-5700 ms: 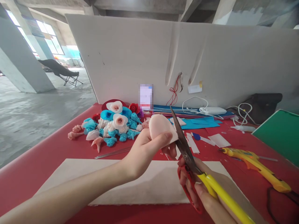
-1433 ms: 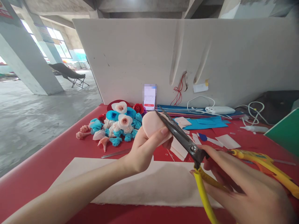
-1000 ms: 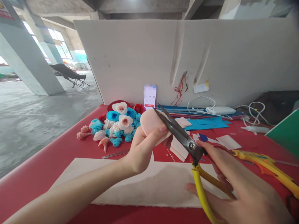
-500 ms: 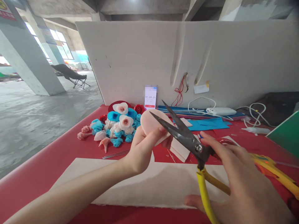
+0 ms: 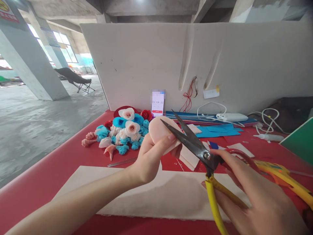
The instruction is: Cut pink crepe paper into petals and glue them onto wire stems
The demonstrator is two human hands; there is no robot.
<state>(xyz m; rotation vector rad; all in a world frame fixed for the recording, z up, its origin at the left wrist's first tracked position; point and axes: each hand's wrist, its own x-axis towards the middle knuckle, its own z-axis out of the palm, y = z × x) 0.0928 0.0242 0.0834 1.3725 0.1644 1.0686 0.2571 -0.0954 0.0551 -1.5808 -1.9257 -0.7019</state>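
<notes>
Between thumb and fingers, my left hand (image 5: 153, 151) pinches a pale pink rounded paper piece (image 5: 158, 129), held up above the table. My right hand (image 5: 261, 192) grips scissors (image 5: 206, 155) with yellow-covered handles. Their blades are slightly apart and point up and left, the tips in front of the rounded piece near my left thumb. Whether the blades touch the paper I cannot tell. Under both hands a large pale sheet (image 5: 117, 199) lies flat on the red table.
Blue, white and pink paper flowers (image 5: 124, 130) are heaped at the back left. Near them stands a phone (image 5: 157, 106) showing a timer. Blue paper (image 5: 217, 130), a white power strip (image 5: 231, 116) and a yellow glue gun (image 5: 276, 169) lie to the right. A white board (image 5: 146, 58) rises behind.
The scissor blades have closed a little and the tips sit slightly lower. My right thumb and fingers have come closer together around the handles. My left hand has barely moved.
</notes>
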